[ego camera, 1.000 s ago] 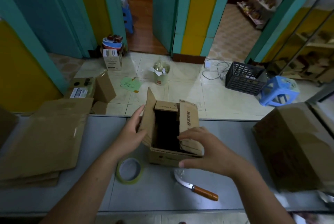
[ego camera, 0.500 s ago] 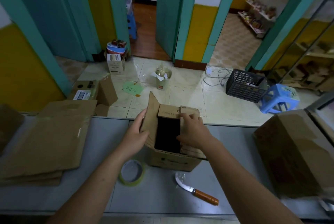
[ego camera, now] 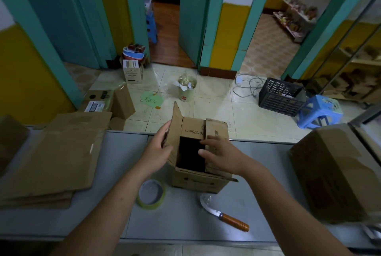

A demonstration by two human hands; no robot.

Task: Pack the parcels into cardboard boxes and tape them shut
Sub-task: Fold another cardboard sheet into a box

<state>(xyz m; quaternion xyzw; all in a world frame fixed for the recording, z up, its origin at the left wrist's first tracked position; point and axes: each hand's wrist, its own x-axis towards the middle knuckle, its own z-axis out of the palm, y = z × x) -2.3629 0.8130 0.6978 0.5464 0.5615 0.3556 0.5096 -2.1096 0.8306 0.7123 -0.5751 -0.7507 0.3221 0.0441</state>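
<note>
Right hand [ego camera: 223, 156] has flattened since the earlier frame, fingers straight and spread, pressing the right flap [ego camera: 216, 129] down. Left hand [ego camera: 156, 149] pinches the upright left flap [ego camera: 176, 129]. The cardboard box [ego camera: 195, 180] stands open mid-table [ego camera: 185, 220]; it is probably light, with thin creased board, so best held near the folds.

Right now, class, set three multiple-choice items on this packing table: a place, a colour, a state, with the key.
1. The tape roll lies: A) in a drawer; B) on the table, left of the knife; C) on a chair.
2. The knife's handle is: A) orange; B) green; C) white.
3. The small cardboard box is: A) taped shut; B) crushed flat; C) open on top.
Key: 1 B, it lies on the grey tabletop; 2 A, the handle shows orange; 3 C, its dark inside shows.
</note>
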